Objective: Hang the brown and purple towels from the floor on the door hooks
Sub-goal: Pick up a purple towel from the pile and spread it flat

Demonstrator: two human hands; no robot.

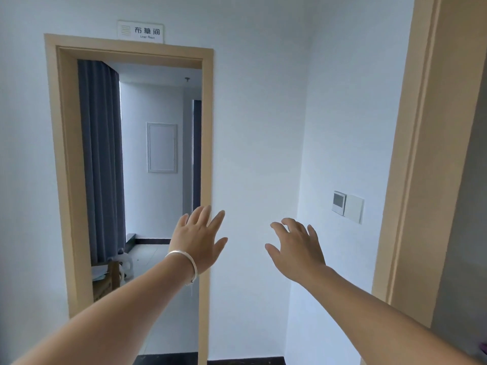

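Towels, brown + purple: not in view; a purplish scrap at the frame's lower right edge, too small to identify. Door hooks: none seen.
Risk: nothing located yet, head aimed at walls, not floor; person could step into the linen-room doorway [137, 164] w/o either towel, or pass the door that bears the hooks.
Left hand [201, 237]: raised, fingers straight, loosely spread, holds nothing; bracelet [184, 262] at wrist.
Right hand [296, 245]: raised, fingers relaxed, slight curl, empty.
Nearby: wall switch panel [347, 206], right door frame [421, 154].
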